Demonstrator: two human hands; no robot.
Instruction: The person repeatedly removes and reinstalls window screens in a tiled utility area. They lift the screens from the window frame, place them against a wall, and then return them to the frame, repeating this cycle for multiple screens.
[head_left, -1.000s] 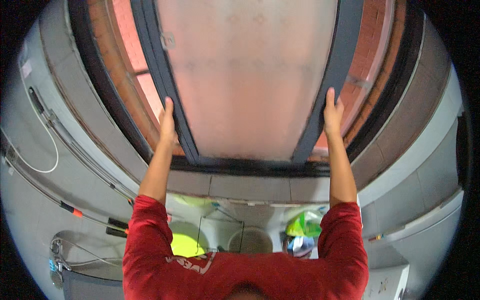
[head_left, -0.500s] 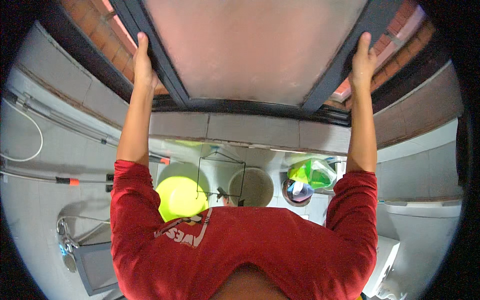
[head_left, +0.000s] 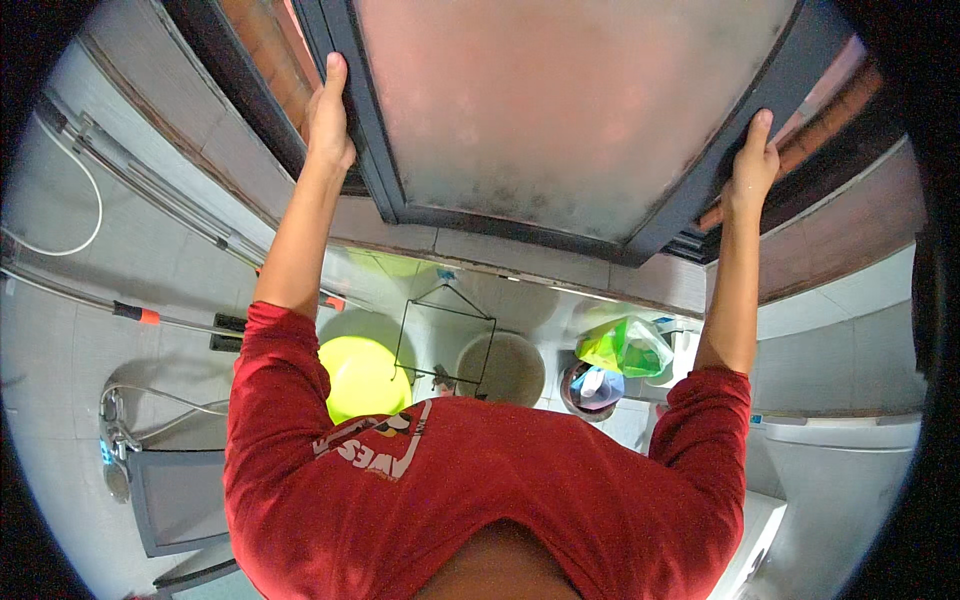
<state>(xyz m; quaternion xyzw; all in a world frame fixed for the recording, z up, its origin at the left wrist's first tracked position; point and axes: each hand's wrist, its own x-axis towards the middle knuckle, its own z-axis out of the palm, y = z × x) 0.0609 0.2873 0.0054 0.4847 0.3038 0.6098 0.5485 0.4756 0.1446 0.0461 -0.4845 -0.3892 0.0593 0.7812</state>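
Note:
A window sash [head_left: 520,228] with a dark grey frame and frosted glass stands in front of me between both arms. My left hand [head_left: 333,118] is closed round its left frame bar, thumb up along the front. My right hand [head_left: 752,168] grips the right bar the same way, a little lower in view. The fingers of both hands are mostly hidden behind the frame. The sash's lower edge overhangs the tiled sill [head_left: 480,247], in front of the dark window track [head_left: 690,243]. Beyond it, brickwork [head_left: 262,60] shows on either side.
Below the sill are a yellow-green basin [head_left: 365,378], a thin black wire rack [head_left: 447,377], a round grey bucket [head_left: 515,370] and a green plastic bag [head_left: 625,347]. Metal poles [head_left: 150,185] and a hand shower [head_left: 117,480] are at left; a white toilet tank [head_left: 843,432] is at right.
The sash's lower edge has come nearer to me, now covering part of the track and sill. My view has turned slightly. Both hands keep their hold on the side bars.

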